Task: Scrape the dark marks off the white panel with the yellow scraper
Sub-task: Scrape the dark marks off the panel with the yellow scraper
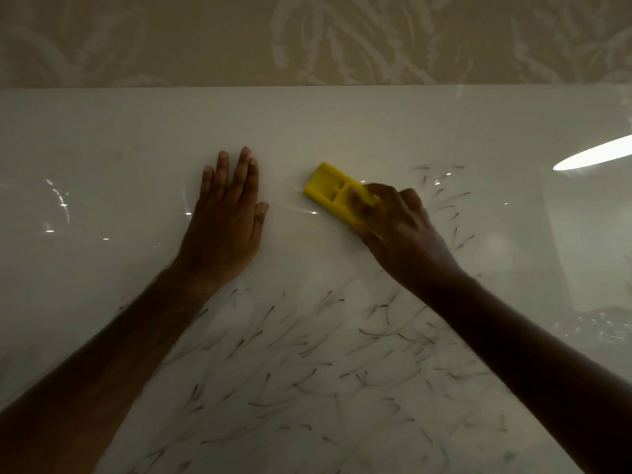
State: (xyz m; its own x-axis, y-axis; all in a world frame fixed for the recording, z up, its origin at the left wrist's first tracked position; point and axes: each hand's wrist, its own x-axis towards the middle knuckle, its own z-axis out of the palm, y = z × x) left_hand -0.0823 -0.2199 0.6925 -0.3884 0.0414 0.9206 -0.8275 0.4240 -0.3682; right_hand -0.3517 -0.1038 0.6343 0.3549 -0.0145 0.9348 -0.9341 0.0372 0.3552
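Right hand (398,222) grips yellow scraper (333,189), hiding its lower end. Left hand (227,213) spread flat on white panel (342,124). Dark marks (307,371) fill lower frame; patterned wallpaper (307,39) above.

Head view, close, down over panel (342,124)

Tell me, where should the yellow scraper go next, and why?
Probably back toward the person and down into the dark marks. The right hand grips the yellow scraper on a patch of the white panel that already looks clean, while the left hand rests flat beside it. Most streaks lie lower, between the forearms.
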